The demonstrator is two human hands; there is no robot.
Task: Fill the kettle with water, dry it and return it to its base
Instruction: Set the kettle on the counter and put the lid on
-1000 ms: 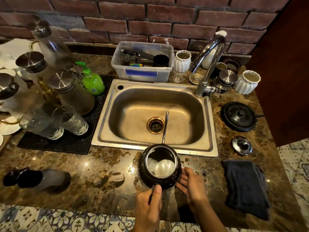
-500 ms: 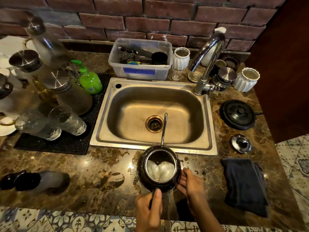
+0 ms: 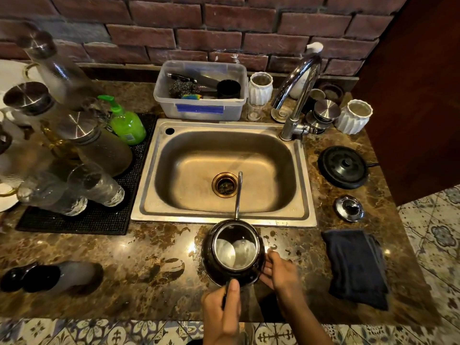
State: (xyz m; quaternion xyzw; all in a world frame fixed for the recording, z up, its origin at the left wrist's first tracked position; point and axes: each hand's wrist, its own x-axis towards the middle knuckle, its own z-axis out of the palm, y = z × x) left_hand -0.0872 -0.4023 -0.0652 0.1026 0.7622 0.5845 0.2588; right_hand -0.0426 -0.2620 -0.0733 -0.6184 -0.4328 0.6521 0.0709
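A black kettle (image 3: 211, 255) with a shiny steel inside stands open on the marble counter, just in front of the sink (image 3: 224, 170). Its thin gooseneck spout points out over the basin. My left hand (image 3: 222, 312) is closed around the kettle's handle at its near side. My right hand (image 3: 280, 272) touches the kettle's right wall with its fingers. The round black base (image 3: 343, 166) sits to the right of the sink. The kettle's lid (image 3: 348, 208) lies on the counter below the base. A dark folded cloth (image 3: 356, 265) lies at the right.
A chrome faucet (image 3: 296, 95) rises at the sink's back right corner. Glass bottles and tumblers (image 3: 94, 183) crowd a black mat on the left, beside a green soap bottle (image 3: 127, 125). A plastic tub (image 3: 199, 93) with scrubbers stands behind the sink. Two white ribbed cups (image 3: 353, 115) stand near the faucet.
The kettle stays in place on the counter. My right hand has shifted slightly along its right side. The view has moved a little.
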